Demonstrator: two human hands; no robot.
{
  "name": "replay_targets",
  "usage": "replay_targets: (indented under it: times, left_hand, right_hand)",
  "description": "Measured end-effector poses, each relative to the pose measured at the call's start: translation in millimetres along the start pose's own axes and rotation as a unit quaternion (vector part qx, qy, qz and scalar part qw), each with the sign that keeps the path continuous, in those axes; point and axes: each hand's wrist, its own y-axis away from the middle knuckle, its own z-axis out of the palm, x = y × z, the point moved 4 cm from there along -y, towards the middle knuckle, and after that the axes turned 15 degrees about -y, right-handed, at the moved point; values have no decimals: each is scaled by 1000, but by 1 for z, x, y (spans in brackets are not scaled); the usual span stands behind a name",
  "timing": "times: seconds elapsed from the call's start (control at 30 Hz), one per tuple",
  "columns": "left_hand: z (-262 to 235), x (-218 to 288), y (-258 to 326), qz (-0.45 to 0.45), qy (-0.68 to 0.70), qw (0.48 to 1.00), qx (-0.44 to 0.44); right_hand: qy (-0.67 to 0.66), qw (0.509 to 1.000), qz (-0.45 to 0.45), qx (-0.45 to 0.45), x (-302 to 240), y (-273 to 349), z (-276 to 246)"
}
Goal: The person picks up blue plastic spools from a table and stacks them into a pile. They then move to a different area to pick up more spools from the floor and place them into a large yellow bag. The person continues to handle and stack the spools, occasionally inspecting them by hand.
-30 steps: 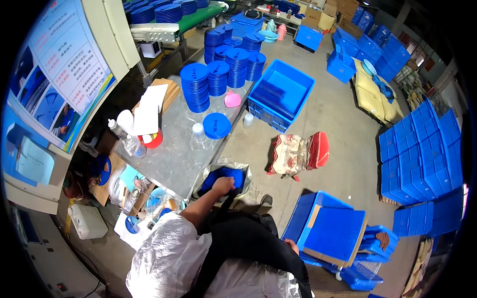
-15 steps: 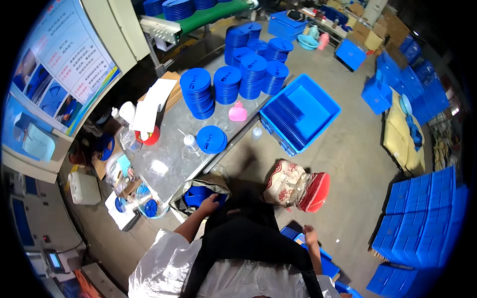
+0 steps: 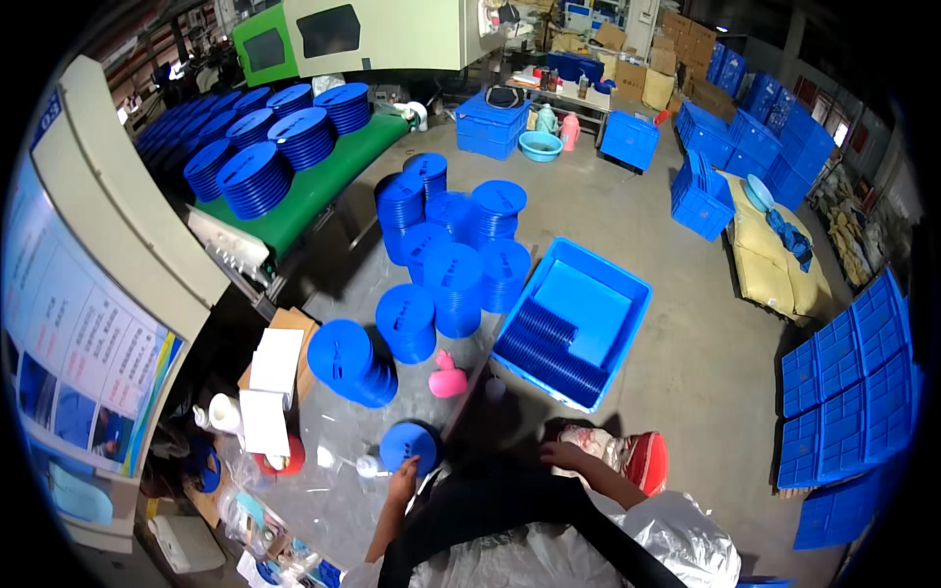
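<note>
A blue plastic disc with small slots lies at the near end of the grey table, possibly one of a low stack. My left hand has its fingers closed on the near edge of this disc. Close to its left stands a small white squeeze bottle. My right hand is held past the table's right side, above a patterned cushion on a red stool. Its fingers look loosely apart, and nothing shows in them. Beyond the left hand sits a pink bottle.
Tall stacks of blue discs cover the table's far part. A blue crate, partly filled with discs in rows, stands to the right. More stacks rest on a green conveyor. Blue crates are piled at far right.
My left hand has left the bag of blue pieces below the table and come up to the disc. My right hand has moved forward from the low right. The view has tilted up.
</note>
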Motion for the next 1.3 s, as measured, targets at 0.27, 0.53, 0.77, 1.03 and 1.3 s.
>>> replay_targets:
  times: [0.27,0.53,0.77,1.03,1.3]
  left_hand:
    - [-49,43,-9,-85,66,971,-212]
    - [-73,94,33,-339,221,877,-261]
    - [-250,191,-29,-57,406,908,-87]
    - [-523,304,-313,59,454,742,489]
    - [-584,255,-398,-31,487,804,338]
  right_hand:
    - [-62,992,-95,59,-125,-134,-73]
    - [-75,979,-110,-155,-211,-253,-78]
    - [-326,885,-233,-238,-499,-354,-161]
    - [-544,792,-207,-186,-696,-524,-188]
    - [-584,773,-203,-141,-739,-535,-142]
